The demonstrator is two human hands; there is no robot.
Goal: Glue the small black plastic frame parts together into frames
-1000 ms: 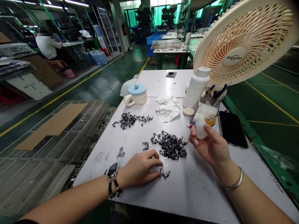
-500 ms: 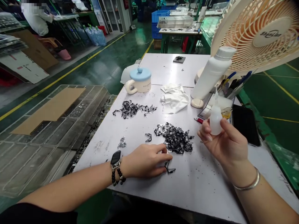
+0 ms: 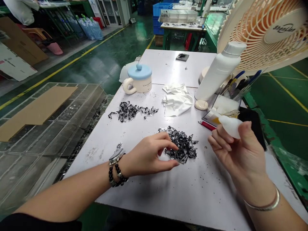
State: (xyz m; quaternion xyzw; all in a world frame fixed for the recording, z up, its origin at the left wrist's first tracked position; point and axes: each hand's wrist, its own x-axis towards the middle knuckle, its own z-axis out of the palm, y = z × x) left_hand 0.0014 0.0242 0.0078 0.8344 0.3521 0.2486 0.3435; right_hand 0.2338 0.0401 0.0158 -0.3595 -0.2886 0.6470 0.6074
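My left hand (image 3: 154,154) is over the near left edge of a heap of small black and metal clips (image 3: 184,144), thumb and index finger apart. A clip lies by the thumb tip, at the heap's edge. My right hand (image 3: 240,154) grips a small translucent squeeze bottle (image 3: 232,126), tilted with its nozzle to the left. A second pile of clips (image 3: 130,111) lies farther back on the left. Tiny silvery parts (image 3: 118,146) show just behind the watch on my left wrist.
Behind the piles are a lidded mug (image 3: 141,79) and white cloths (image 3: 178,104). At the right stand a leaning white bottle (image 3: 220,70), a pen holder (image 3: 222,104), a fan (image 3: 264,35) and a dark phone (image 3: 255,123). A red pen (image 3: 207,125) lies near the holder.
My left hand has moved up to the heap and its fingers have spread; the clip beside it no longer lies alone on the table. The squeeze bottle has gone from upright to tilted left.
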